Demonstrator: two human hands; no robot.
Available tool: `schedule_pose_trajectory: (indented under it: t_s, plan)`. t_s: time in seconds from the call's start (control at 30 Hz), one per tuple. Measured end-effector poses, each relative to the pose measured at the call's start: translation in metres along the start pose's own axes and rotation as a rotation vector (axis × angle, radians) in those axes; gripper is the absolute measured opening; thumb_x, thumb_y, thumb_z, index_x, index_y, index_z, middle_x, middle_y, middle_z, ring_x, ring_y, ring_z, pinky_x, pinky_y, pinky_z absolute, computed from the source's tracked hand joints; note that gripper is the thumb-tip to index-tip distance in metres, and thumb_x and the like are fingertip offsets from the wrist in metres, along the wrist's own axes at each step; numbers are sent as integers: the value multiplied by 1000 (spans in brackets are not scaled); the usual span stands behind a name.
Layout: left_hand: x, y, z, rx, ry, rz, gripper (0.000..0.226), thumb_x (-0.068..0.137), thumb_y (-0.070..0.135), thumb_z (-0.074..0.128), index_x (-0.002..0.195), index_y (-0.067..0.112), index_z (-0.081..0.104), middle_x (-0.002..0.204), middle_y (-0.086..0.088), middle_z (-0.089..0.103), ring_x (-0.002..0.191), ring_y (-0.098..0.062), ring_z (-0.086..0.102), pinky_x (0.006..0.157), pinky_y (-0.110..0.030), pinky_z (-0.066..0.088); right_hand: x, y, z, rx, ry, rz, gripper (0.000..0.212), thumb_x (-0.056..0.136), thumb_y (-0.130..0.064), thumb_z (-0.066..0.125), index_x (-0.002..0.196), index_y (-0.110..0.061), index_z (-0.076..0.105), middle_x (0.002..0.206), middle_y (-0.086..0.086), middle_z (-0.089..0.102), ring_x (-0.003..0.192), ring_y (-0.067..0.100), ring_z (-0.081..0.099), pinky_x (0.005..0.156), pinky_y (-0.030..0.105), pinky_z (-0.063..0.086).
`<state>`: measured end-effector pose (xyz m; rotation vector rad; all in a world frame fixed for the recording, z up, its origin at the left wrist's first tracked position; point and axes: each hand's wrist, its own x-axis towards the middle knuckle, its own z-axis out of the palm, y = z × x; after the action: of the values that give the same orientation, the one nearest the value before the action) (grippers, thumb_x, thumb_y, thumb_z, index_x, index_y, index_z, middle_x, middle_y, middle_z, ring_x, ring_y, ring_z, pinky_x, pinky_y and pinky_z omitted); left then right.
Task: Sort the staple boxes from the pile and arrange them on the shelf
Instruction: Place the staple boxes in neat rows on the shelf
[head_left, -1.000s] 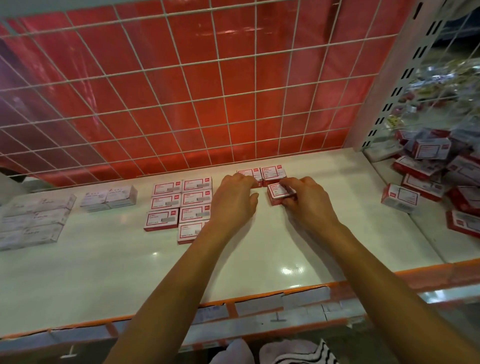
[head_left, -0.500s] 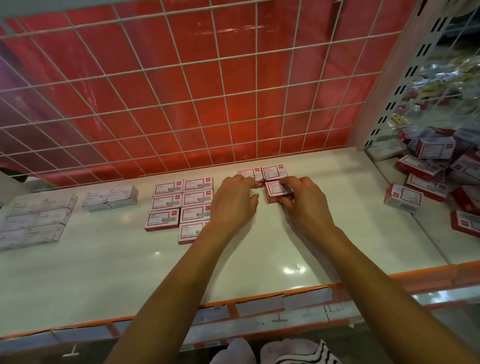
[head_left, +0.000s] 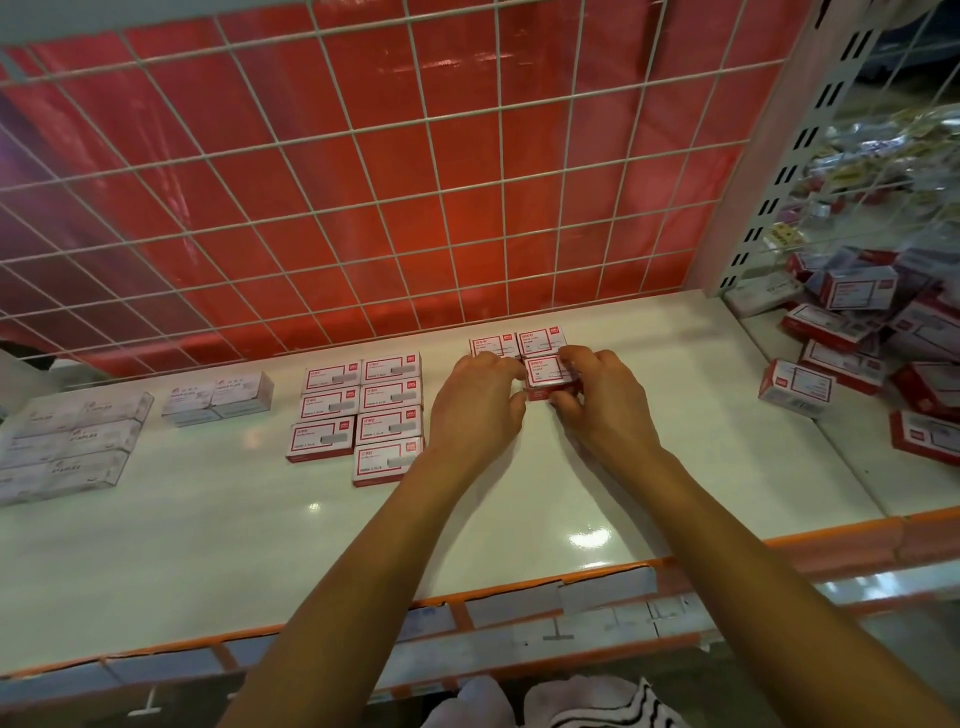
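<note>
A person's right hand (head_left: 608, 402) pinches a small staple box (head_left: 545, 371) between thumb and fingertips, so that its grip is closed on the box. The box appears to rest on the white shelf (head_left: 519, 499), close to the back edge and right of the middle. It sits just in front of two matching boxes (head_left: 540, 339) and is probably being squared up to start a second row. The left hand (head_left: 475, 402) arches beside it with fingers curled; whether its grip holds anything is hidden. The box has a white top with a red border and red sides. A neat block of similar boxes (head_left: 363, 415) lies to the left, and the unsorted pile (head_left: 852, 332) lies past the right edge.
</note>
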<state>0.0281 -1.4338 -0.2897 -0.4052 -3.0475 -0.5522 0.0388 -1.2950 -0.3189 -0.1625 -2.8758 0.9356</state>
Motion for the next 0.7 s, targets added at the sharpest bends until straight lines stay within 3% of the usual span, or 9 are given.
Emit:
schedule_pose_trajectory:
  t_s: [0.37, 0.7]
  plan:
    - [7, 54, 17, -29, -20, 127, 37, 94, 26, 56, 131, 26, 55, 134, 3, 56, 122, -18, 48, 103, -35, 42, -24, 30, -34, -96, 83, 13, 48, 94, -32, 54, 138, -15, 43, 142, 7, 45, 129, 24, 39, 107, 32, 33]
    - [13, 131, 56, -38, -87, 294, 50, 94, 30, 58, 141, 29, 41, 146, 4, 43, 131, -19, 40, 108, -32, 35, -49, 103, -87, -144, 225, 51, 42, 87, -8, 55, 129, -8, 52, 126, 14, 53, 116, 30, 45, 94, 35, 37]
